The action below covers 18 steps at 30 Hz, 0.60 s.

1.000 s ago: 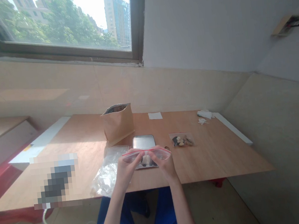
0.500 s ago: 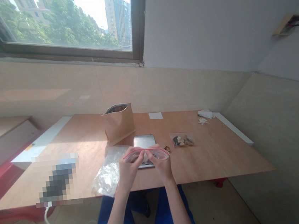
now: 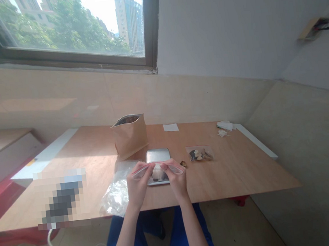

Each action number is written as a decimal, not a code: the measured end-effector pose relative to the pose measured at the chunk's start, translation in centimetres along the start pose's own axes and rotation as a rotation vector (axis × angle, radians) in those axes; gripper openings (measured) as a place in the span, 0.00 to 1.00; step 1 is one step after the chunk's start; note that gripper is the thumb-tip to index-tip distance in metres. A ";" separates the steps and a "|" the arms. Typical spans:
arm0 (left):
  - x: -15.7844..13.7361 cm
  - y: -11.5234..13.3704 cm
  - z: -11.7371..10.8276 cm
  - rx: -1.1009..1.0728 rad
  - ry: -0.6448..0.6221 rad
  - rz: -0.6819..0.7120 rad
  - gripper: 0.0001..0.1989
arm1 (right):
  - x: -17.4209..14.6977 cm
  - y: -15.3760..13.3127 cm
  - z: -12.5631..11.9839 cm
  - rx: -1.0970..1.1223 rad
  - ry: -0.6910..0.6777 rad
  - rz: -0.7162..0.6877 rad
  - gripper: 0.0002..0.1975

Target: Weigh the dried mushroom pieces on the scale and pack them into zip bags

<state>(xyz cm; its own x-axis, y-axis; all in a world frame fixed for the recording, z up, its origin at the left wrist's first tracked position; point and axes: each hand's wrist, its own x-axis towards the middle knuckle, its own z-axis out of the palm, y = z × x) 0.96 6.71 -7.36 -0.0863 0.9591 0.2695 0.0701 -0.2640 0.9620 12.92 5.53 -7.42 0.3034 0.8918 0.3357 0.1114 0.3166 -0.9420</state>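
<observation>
A clear zip bag (image 3: 158,173) with a red seal line hangs between my hands, some dark and pale pieces low inside it. My left hand (image 3: 138,184) is closed on the left part of its top edge, thumb pressed near the middle. The right part of that edge is pinched by my right hand (image 3: 177,178). Behind and beneath the bag lies a flat silver-topped scale (image 3: 157,155), partly covered by it. A small brown piece (image 3: 183,163) rests on the table just right of my right hand.
A filled zip bag (image 3: 200,154) of dark and pale pieces lies to the right. A brown paper pouch (image 3: 130,136) stands open at the back left, with a crumpled clear plastic bag (image 3: 114,192) before it. A white paper (image 3: 171,127) lies near the wall.
My thumbs have moved apart along the bag's top edge, the left one shifting left. The stretch of edge between them is now straighter.
</observation>
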 end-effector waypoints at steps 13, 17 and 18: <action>0.5 -0.8 0.1 -0.276 0.002 -0.243 0.18 | 0.4 0.9 -1.6 0.111 -0.100 0.137 0.23; 0.6 -1.2 0.0 -0.309 -0.057 -0.308 0.25 | 0.6 1.1 -2.2 0.086 -0.040 0.213 0.29; 0.6 -1.2 0.1 -0.332 -0.092 -0.331 0.26 | 0.6 1.1 -2.4 0.084 -0.027 0.222 0.29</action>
<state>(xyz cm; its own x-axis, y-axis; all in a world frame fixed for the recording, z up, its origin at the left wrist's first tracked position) 0.90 7.59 -8.38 0.0389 0.9983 -0.0445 -0.2692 0.0534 0.9616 15.50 5.65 -8.27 0.2862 0.9505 0.1208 -0.0345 0.1362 -0.9901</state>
